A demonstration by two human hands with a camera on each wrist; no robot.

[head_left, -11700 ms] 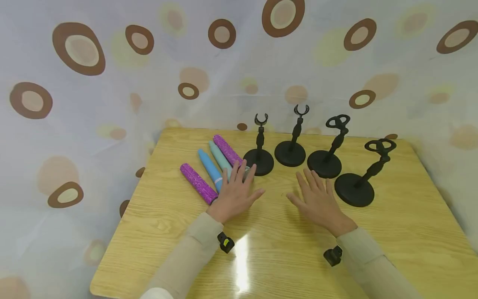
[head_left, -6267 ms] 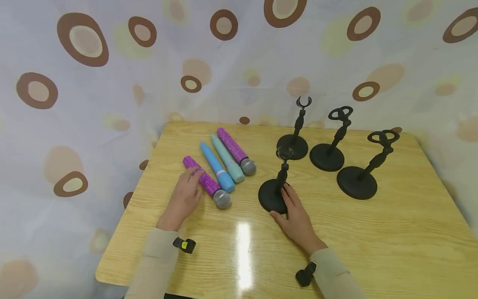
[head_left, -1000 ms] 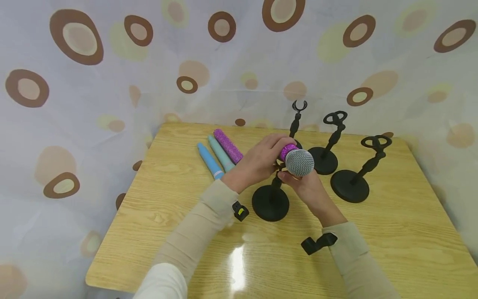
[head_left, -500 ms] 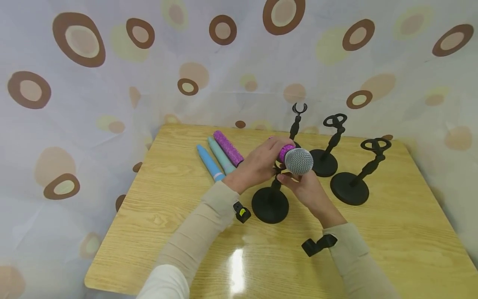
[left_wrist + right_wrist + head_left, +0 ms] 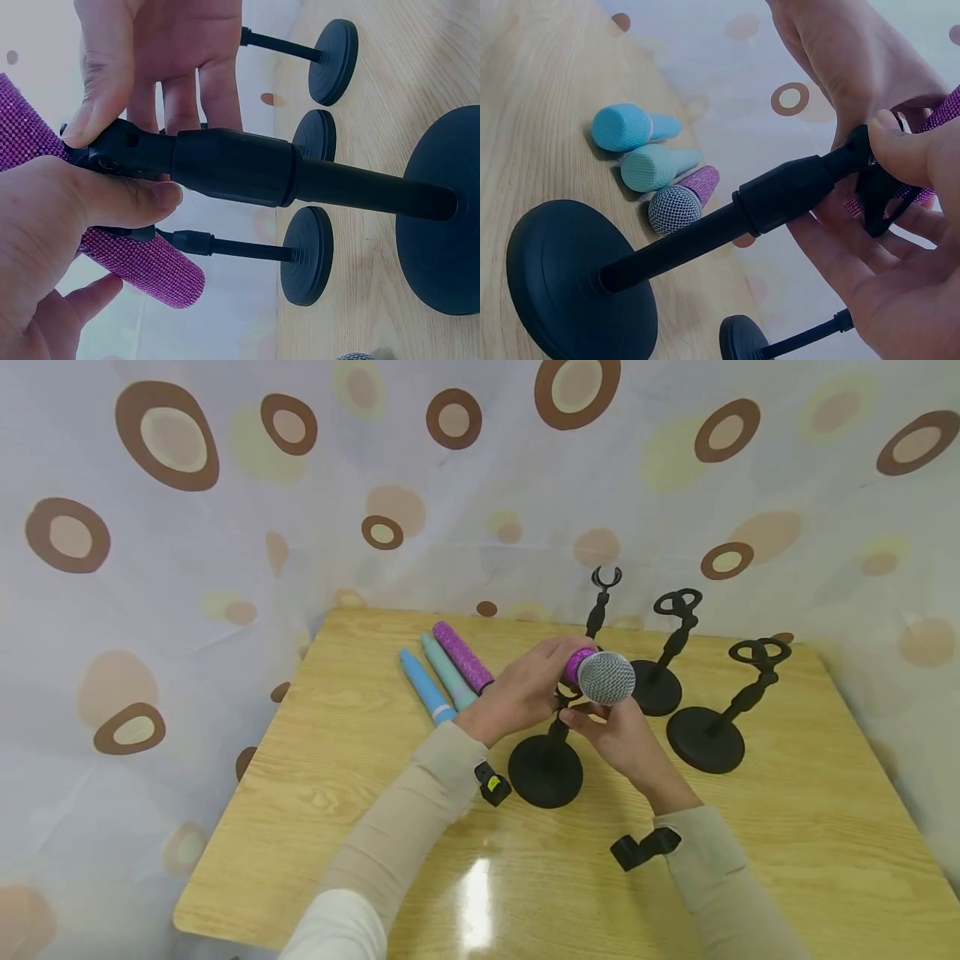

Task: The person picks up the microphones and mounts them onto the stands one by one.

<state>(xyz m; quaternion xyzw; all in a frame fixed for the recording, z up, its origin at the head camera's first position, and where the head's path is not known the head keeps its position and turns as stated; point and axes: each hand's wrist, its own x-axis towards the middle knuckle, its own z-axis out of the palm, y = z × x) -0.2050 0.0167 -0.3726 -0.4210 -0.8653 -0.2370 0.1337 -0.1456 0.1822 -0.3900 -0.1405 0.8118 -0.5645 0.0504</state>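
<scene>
A microphone (image 5: 606,677) with a purple glittery body and a silver mesh head is held in my left hand (image 5: 521,692), its head toward me. The mic lies at the clip of a black microphone stand (image 5: 546,772), whose round base rests on the table. In the left wrist view, the left thumb (image 5: 142,196) lies along the stand's neck beneath the purple body (image 5: 150,274). My right hand (image 5: 626,743) pinches the stand's clip joint (image 5: 866,154) with thumb and fingers. How far the mic sits inside the clip is partly hidden by the hands.
Left on the table lie a blue microphone (image 5: 426,687), a mint one (image 5: 447,670) and another purple glittery one (image 5: 462,657). Behind and to the right stand three more black stands, one with a C-shaped clip (image 5: 606,578), two with double rings (image 5: 759,652). A patterned cloth (image 5: 480,485) hangs behind.
Since the earliest frames, one stand has come forward and the nearest purple microphone has been lifted from the table to its clip. Over the last second both hands have stayed nearly still.
</scene>
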